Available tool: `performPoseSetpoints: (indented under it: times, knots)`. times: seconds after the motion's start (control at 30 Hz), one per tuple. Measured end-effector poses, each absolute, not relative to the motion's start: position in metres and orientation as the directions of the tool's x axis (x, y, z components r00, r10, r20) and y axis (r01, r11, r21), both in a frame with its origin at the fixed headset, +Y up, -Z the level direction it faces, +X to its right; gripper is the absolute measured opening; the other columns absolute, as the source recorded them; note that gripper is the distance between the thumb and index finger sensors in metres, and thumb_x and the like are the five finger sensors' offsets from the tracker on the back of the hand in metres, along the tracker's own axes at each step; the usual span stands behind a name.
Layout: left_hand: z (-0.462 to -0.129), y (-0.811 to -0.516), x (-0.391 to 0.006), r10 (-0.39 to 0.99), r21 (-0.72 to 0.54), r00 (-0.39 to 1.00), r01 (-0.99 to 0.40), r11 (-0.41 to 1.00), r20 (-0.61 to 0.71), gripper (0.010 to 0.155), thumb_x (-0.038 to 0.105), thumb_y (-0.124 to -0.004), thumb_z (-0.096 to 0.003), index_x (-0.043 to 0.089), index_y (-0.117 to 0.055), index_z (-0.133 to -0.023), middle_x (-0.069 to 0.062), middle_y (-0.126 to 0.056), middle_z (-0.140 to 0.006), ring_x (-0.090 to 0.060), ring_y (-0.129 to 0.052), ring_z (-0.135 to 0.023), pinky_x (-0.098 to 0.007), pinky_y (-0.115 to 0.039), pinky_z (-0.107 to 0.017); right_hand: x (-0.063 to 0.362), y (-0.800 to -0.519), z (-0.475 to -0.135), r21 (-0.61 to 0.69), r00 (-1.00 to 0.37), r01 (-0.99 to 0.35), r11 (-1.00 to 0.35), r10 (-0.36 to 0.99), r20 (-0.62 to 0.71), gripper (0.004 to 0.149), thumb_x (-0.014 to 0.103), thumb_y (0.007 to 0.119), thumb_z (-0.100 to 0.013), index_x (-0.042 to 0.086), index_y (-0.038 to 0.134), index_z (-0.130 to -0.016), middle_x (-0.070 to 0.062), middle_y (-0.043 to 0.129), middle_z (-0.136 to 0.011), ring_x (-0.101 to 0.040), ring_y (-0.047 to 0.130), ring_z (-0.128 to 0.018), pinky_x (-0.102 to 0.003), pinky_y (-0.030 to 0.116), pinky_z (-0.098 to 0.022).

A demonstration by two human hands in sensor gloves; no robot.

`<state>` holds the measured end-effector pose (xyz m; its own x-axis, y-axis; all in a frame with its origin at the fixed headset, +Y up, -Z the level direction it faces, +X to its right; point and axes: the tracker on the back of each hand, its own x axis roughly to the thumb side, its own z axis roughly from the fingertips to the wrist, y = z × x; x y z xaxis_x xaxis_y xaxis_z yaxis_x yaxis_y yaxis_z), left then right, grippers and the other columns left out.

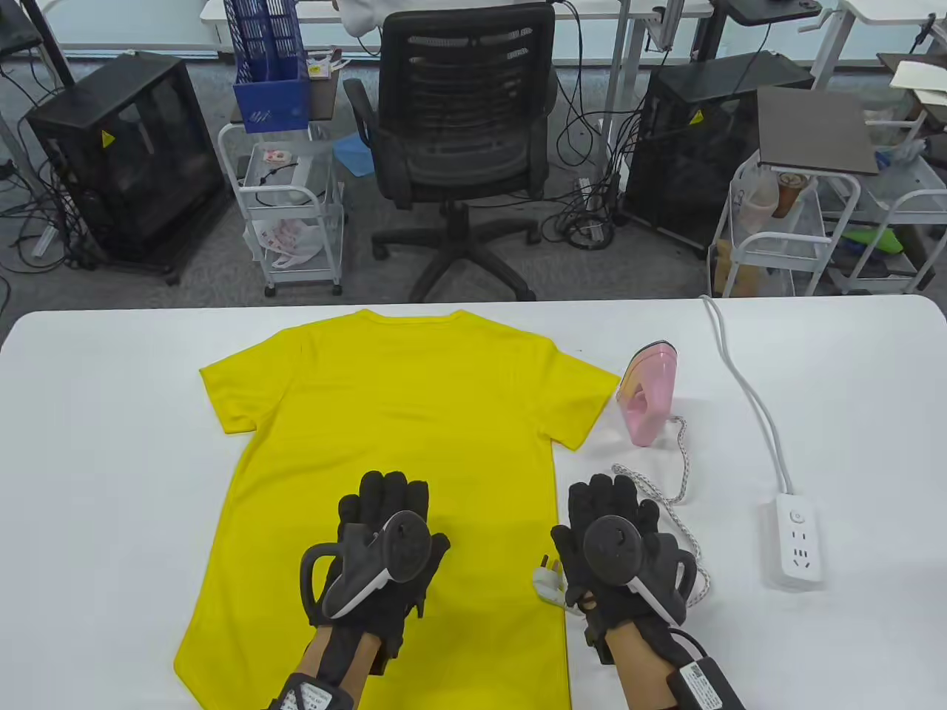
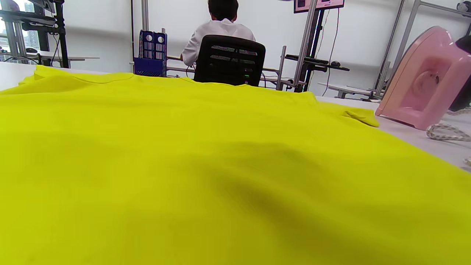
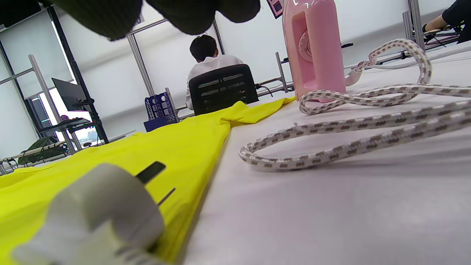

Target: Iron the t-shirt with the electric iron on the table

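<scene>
Yellow t-shirt (image 1: 385, 414) flat on the white table (image 1: 111, 458), pink iron (image 1: 649, 399) upright off its right sleeve.

Left hand (image 1: 385, 547) rests flat-fingered on the hem area; right hand (image 1: 618, 551) lies flat beside the shirt's right edge (unplugged plug (image 1: 549, 582) touching that edge), power strip (image 1: 797, 543) well apart.

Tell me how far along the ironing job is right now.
Early setup. Done: the yellow t-shirt lies spread flat on the table. In hand: nothing gripped; the left hand rests on the shirt, the right hand hovers by the unplugged plug. Left: plug into the power strip, pick up the pink iron, standing on end, and press the shirt.
</scene>
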<state>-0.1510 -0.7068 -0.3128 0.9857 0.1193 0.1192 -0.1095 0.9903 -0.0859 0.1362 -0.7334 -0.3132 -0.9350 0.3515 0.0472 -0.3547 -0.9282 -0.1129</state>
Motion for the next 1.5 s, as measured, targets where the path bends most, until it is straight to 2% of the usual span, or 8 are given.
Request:
performPoseSetpoints:
  times: [0.43,0.7,0.9,1.07,1.2,1.33,1.4,1.5]
  knots:
    - [-0.314,-0.706,-0.151,0.120,-0.087,0.986,-0.110,0.990,0.114,0.074,0.063,-0.054,-0.0442,0.033,-0.032,-0.108,0.001,-0.028,-0.117,-0.029,-0.019,-0.114,-0.052,-0.025,-0.078,0.135,-0.729,-0.314,-0.120,-0.932,-0.362,-0.924,0.358,0.059,0.062,0.054,0.069,-0.046,0.030,0.053,-0.101,-0.007,0.044,-0.109,-0.032,0.028,-0.101,-0.058,0.030,-0.069]
    - [-0.315,-0.707,-0.153,0.120,-0.099,0.986,-0.109,0.989,0.113,0.074,0.063,-0.054,-0.0443,0.033,-0.032,-0.108,0.001,-0.028,-0.118,-0.029,-0.019,-0.114,-0.052,-0.025,-0.078,0.123,-0.723,-0.311,-0.021,-0.934,-0.347,-0.938,0.343,0.102,0.058,0.057,0.078,-0.043,0.035,0.067,-0.096,-0.014,0.067,-0.105,-0.043,0.055,-0.099,-0.065,0.046,-0.068]
    - [-0.315,-0.707,-0.152,0.119,-0.103,0.987,-0.108,0.989,0.110,0.074,0.063,-0.055,-0.0444,0.033,-0.032,-0.109,0.001,-0.028,-0.118,-0.029,-0.019,-0.114,-0.052,-0.025,-0.078,0.103,-0.735,-0.311,0.316,-0.972,-0.163,-0.935,0.207,0.111,0.066,0.059,0.086,-0.041,0.034,0.065,-0.098,-0.015,0.074,-0.102,-0.045,0.065,-0.096,-0.066,0.046,-0.068]
    - [-0.313,-0.704,-0.149,0.119,-0.087,0.986,-0.109,0.990,0.119,0.074,0.063,-0.055,-0.0443,0.033,-0.032,-0.109,0.001,-0.028,-0.118,-0.029,-0.019,-0.114,-0.052,-0.025,-0.078,0.086,-0.752,-0.310,0.330,-0.989,0.015,-0.944,0.035,0.144,0.082,0.057,0.095,-0.035,0.032,0.053,-0.102,-0.012,0.083,-0.091,-0.042,0.078,-0.085,-0.065,0.050,-0.068]
    - [-0.313,-0.705,-0.149,0.115,-0.092,0.986,-0.104,0.990,0.123,0.074,0.063,-0.055,-0.0443,0.033,-0.032,-0.108,0.001,-0.028,-0.118,-0.029,-0.019,-0.114,-0.052,-0.025,-0.078,0.072,-0.755,-0.310,0.231,-0.987,0.092,-0.969,-0.057,0.153,0.080,0.047,0.098,-0.034,0.027,0.057,-0.100,-0.009,0.093,-0.075,-0.035,0.091,-0.066,-0.063,0.058,-0.065]
    - [-0.315,-0.704,-0.153,0.134,-0.097,0.984,-0.124,0.988,0.115,0.074,0.063,-0.055,-0.0443,0.033,-0.032,-0.109,0.001,-0.028,-0.118,-0.029,-0.019,-0.114,-0.053,-0.025,-0.078,0.075,-0.743,-0.310,0.166,-0.986,0.054,-0.985,-0.027,0.163,0.079,0.043,0.100,-0.033,0.026,0.058,-0.099,-0.013,0.096,-0.069,-0.034,0.095,-0.059,-0.061,0.062,-0.064]
    - [-0.315,-0.703,-0.154,0.142,-0.097,0.984,-0.131,0.987,0.113,0.074,0.063,-0.055,-0.0444,0.033,-0.032,-0.109,0.001,-0.028,-0.118,-0.029,-0.018,-0.114,-0.053,-0.025,-0.078,0.093,-0.718,-0.311,0.096,-0.986,-0.086,-0.992,0.098,0.135,0.078,0.044,0.098,-0.035,0.029,0.056,-0.099,-0.014,0.096,-0.069,-0.034,0.095,-0.057,-0.061,0.063,-0.063]
    - [-0.315,-0.702,-0.152,0.139,-0.094,0.983,-0.129,0.987,0.119,0.074,0.063,-0.055,-0.0443,0.033,-0.032,-0.109,0.001,-0.028,-0.118,-0.029,-0.019,-0.114,-0.053,-0.025,-0.078,0.139,-0.680,-0.314,0.004,-0.914,-0.403,-0.915,0.403,0.047,0.072,0.045,0.089,-0.040,0.033,0.052,-0.101,-0.016,0.095,-0.068,-0.034,0.094,-0.055,-0.061,0.064,-0.062]
